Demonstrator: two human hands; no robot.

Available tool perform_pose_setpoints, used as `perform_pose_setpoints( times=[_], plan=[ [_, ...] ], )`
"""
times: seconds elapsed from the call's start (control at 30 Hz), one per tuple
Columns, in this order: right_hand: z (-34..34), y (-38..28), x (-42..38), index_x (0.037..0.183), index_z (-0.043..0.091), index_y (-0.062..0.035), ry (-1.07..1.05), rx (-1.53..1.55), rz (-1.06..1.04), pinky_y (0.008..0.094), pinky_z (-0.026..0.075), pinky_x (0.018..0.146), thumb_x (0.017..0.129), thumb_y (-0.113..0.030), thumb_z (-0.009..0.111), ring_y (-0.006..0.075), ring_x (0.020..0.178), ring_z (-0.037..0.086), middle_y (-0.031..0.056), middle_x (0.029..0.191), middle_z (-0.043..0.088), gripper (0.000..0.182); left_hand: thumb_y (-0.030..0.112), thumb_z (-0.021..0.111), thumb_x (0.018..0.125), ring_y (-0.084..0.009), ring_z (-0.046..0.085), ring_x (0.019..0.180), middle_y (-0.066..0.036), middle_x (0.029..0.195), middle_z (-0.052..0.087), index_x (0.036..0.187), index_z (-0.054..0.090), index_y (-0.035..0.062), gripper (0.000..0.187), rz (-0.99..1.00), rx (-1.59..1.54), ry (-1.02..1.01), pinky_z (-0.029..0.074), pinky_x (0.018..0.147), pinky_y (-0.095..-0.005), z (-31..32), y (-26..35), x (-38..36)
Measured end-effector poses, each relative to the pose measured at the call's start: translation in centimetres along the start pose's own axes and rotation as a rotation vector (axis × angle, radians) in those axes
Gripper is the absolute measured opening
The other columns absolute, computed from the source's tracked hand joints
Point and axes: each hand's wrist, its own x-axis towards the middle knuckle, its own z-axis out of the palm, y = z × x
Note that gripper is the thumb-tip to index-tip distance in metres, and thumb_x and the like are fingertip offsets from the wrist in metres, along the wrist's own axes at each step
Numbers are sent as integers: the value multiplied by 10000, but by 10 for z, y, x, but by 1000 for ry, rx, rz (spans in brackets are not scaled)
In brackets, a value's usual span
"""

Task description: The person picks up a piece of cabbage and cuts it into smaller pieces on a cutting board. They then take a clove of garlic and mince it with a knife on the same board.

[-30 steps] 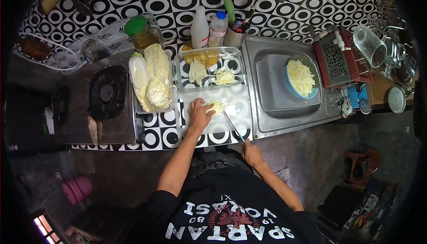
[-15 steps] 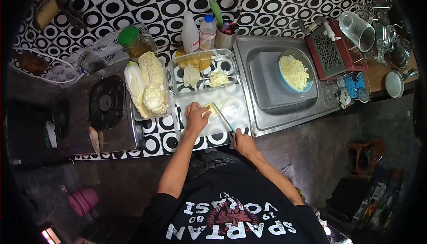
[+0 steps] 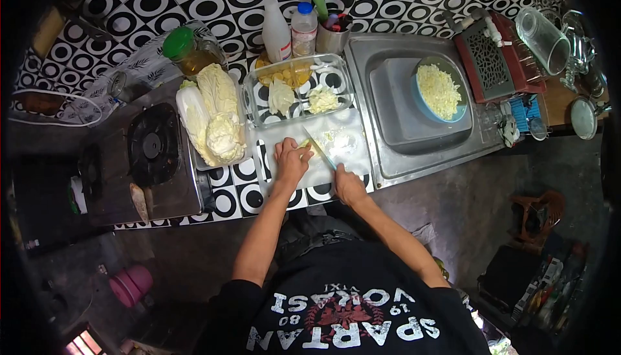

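Note:
My left hand (image 3: 294, 159) has its fingertips curled down over a small pale green vegetable piece (image 3: 305, 143), mostly hidden beneath them. Gripped in my right hand (image 3: 349, 185) is a knife (image 3: 321, 148) with a light blue handle, its blade slanting up and left beside that piece. Both hands are over a translucent cutting board (image 3: 352, 161). Small chopped bits (image 3: 341, 140) are scattered to the right of the blade. Just behind the board, a clear glass dish (image 3: 254, 121) contains pale leaves (image 3: 281, 98) and a heap of chopped pieces (image 3: 323, 99).
At left, a container holds napa cabbages (image 3: 210, 119) beside a stove (image 3: 155, 151). On the right, a blue bowl (image 3: 424, 104) of chopped vegetable stands in the steel sink (image 3: 391, 106). Bottles (image 3: 277, 34) and a utensil cup (image 3: 332, 39) line the wall.
The camera view has shifted slightly. The knife stays in my right hand and my left fingers stay on the piece, of which less now shows.

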Motion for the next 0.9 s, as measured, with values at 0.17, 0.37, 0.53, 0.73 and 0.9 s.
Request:
perform_pose_setpoints(
  times=[0.17, 0.37, 0.53, 0.73, 0.9],
  plan=[
    [-8, -8, 6, 975, 419, 40, -40, -42, 17, 495, 495, 713, 770, -72, 556, 442, 802, 617, 301, 794, 614, 271, 262, 721, 710, -272, 403, 967, -43, 957, 481, 918, 730, 212, 214, 8, -3, 8, 340, 849, -414, 2, -3, -4],
    [-7, 21, -14, 964, 387, 8, 7, -33, -7, 555, 460, 680, 915, -209, 428, 492, 736, 585, 316, 737, 590, 227, 271, 705, 737, -269, 400, 969, -44, 957, 478, 942, 725, 215, 213, 5, 16, -10, 336, 858, -408, -1, -3, -4],
    [-12, 17, -7, 940, 410, 18, 71, -9, -33, 560, 456, 678, 919, -226, 423, 508, 725, 574, 329, 737, 583, 246, 248, 694, 748, -263, 410, 990, -35, 969, 498, 959, 720, 197, 219, 46, 20, -9, 338, 862, -401, -8, 4, -6],
    [-14, -12, -14, 971, 421, 41, -26, 85, 13, 553, 458, 734, 943, -238, 375, 507, 785, 582, 348, 788, 583, 284, 243, 689, 739, -228, 454, 956, 18, 986, 555, 942, 719, 177, 216, 105, 26, 107, 366, 826, -371, -10, 2, -6],
    [-14, -19, -11, 980, 417, 42, -83, 94, 43, 546, 459, 743, 945, -245, 384, 494, 821, 585, 342, 812, 586, 291, 248, 698, 720, -218, 464, 944, 55, 969, 570, 932, 721, 174, 225, 88, 119, 94, 368, 810, -362, -11, -1, -5]
  ],
)
